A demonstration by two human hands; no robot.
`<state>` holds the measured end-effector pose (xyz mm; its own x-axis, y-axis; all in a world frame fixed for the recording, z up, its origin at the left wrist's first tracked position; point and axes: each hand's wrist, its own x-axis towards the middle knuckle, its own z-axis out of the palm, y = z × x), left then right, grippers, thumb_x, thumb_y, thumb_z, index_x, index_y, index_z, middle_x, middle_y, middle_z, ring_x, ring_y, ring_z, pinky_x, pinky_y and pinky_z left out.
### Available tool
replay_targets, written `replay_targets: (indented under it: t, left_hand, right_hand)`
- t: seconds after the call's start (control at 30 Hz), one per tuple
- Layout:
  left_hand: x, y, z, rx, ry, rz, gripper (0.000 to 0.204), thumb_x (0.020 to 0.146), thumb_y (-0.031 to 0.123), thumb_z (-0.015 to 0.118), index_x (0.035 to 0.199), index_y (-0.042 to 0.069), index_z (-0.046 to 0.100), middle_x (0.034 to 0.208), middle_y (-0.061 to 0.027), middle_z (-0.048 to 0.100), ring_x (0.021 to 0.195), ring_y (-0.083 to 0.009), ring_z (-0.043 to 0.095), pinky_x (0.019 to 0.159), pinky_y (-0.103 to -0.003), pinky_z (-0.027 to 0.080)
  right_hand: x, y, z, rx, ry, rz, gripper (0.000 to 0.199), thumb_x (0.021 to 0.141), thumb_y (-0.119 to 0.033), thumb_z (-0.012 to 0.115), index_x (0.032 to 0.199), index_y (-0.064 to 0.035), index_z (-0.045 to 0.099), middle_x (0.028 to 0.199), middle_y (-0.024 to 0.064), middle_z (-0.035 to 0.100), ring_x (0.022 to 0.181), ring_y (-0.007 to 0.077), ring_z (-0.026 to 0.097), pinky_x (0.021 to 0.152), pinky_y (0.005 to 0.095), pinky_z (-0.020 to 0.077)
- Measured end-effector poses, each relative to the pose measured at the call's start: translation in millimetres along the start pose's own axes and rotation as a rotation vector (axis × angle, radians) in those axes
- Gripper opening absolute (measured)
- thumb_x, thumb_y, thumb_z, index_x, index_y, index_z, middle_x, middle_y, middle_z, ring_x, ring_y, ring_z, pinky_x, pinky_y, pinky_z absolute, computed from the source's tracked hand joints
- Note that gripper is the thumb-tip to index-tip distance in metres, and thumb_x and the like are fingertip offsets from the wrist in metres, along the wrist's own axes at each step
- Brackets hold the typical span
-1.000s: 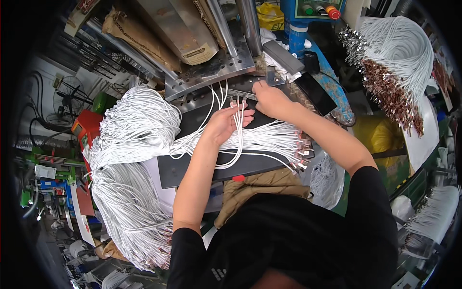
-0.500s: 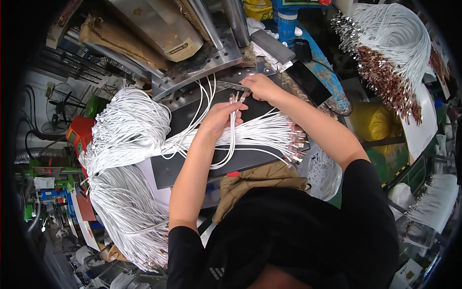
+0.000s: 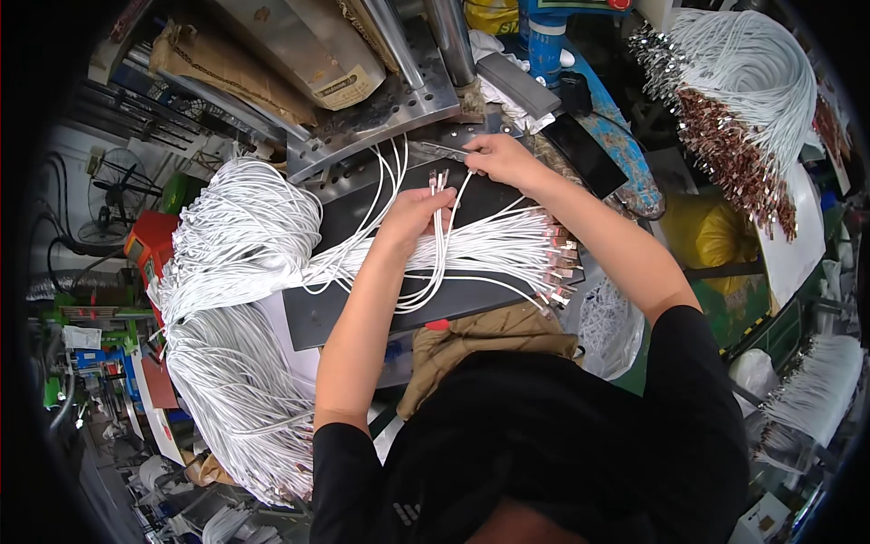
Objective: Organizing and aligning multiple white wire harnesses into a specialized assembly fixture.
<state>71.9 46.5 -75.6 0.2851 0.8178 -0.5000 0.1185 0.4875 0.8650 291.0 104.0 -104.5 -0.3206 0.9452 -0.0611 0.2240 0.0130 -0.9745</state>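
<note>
My left hand (image 3: 419,213) is closed around a few white cables (image 3: 439,243), their connector ends sticking up past the fingers. To its right, my right hand (image 3: 504,160) pinches the end of one white cable (image 3: 464,190) beside a flat metal fixture (image 3: 437,150). The connector in that pinch is hidden by the fingers. Under both hands, a thick bundle of white cables (image 3: 498,241) lies across a black board (image 3: 313,319), with its connector ends (image 3: 560,258) fanned out to the right. Other white cables (image 3: 391,172) run up toward the metal plate.
A perforated metal plate (image 3: 372,136) with upright posts (image 3: 449,41) stands behind the board. Coiled white cables (image 3: 240,218) are heaped on the left. A dark phone-like slab (image 3: 584,154) and a grey box (image 3: 517,84) sit at back right. More cables (image 3: 743,63) lie beyond.
My right hand has shifted slightly right and up, and a single cable now stretches from the left hand's group to its fingers. My left hand has barely moved.
</note>
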Motion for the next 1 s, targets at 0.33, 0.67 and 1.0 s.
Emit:
replay_targets:
  t: [0.33,0.67,1.0]
  left_hand:
    - [8,-14,9,0.040,-0.031,0.112,0.025,0.092,0.024,0.072,0.085,0.000,0.071,0.070,-0.0035,0.065,0.056,-0.0113,0.060,0.053,-0.025,0.048]
    - [4,-6,15,0.106,0.015,0.105,0.025,0.092,0.025,0.073,0.090,0.001,0.072,0.073,-0.0034,0.067,0.059,-0.0112,0.061,0.056,-0.025,0.049]
    - [-6,-2,-12,0.017,0.004,0.004,0.023,0.095,0.032,0.070,0.096,0.009,0.072,0.082,0.0028,0.068,0.070,-0.0071,0.063,0.065,-0.022,0.049]
  right_hand:
    - [-13,4,4,-0.145,-0.081,-0.060,0.043,0.080,-0.029,0.070,0.112,-0.0010,0.070,0.084,0.0099,0.073,0.073,0.0188,0.067,0.071,0.0323,0.0518]
    - [-6,15,2,-0.176,-0.149,-0.161,0.038,0.086,-0.023,0.069,0.117,-0.0005,0.068,0.095,0.0091,0.074,0.080,0.0147,0.066,0.072,0.0299,0.0511]
    - [-18,-8,-8,0.118,-0.163,0.101,0.045,0.083,-0.035,0.081,0.113,-0.0023,0.071,0.090,0.0085,0.072,0.082,0.0131,0.065,0.078,0.0285,0.0494]
